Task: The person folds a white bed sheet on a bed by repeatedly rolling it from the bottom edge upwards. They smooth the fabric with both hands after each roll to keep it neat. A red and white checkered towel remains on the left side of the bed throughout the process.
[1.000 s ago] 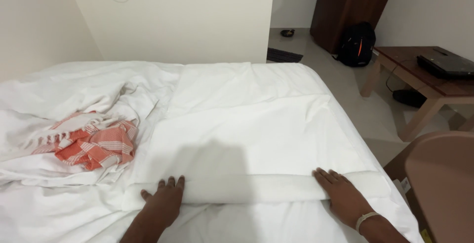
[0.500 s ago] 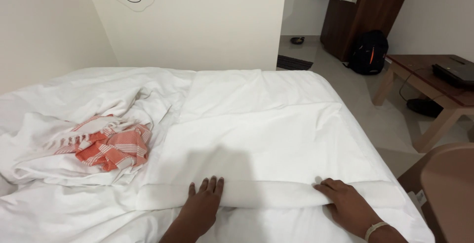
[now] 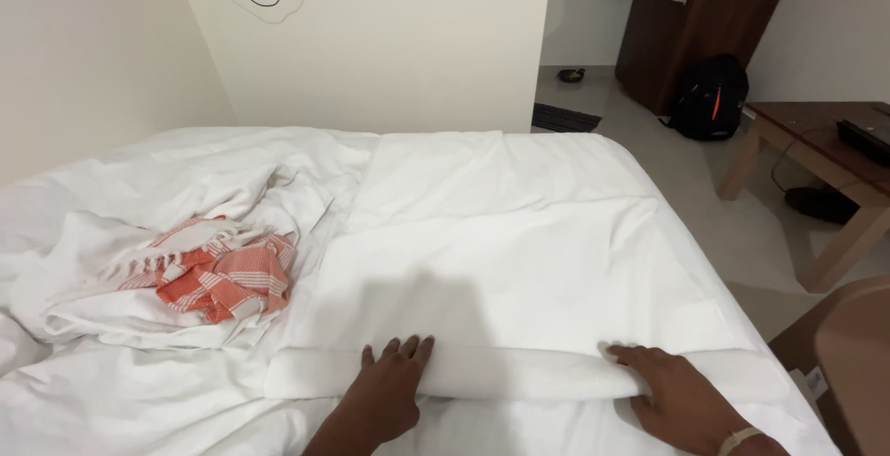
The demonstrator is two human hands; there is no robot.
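1. On the far left of the bed [image 3: 111, 419], a loose white sheet [image 3: 139, 261] lies bunched and rumpled, out of the way of the smooth area where the hands are at work.
2. Nestled in that bunch sits an orange-and-white striped cloth [image 3: 222, 280] with a fringe, crumpled and well apart from both hands.
3. Moving to the middle, the left hand [image 3: 389, 391] lies flat, palm down, fingers spread and relaxed, gripping nothing, pressing on the near folded edge of the white towel [image 3: 519, 271]; that flat palm looks meant to keep the fold even and flatten the roll.
4. That white towel is spread across the right half of the bed, its near edge turned over into a thick band running between the two hands.
5. Further right, the right hand [image 3: 681, 396], a pale band at its wrist, rests on the same fold, its fingers curved over the edge rather than clenched, likely pinning that end so the band stays straight.
6. Beyond the bed, on the right, stand a wooden table [image 3: 816, 141] and a black backpack [image 3: 709, 95] on the floor by a dark wardrobe [image 3: 695, 20].
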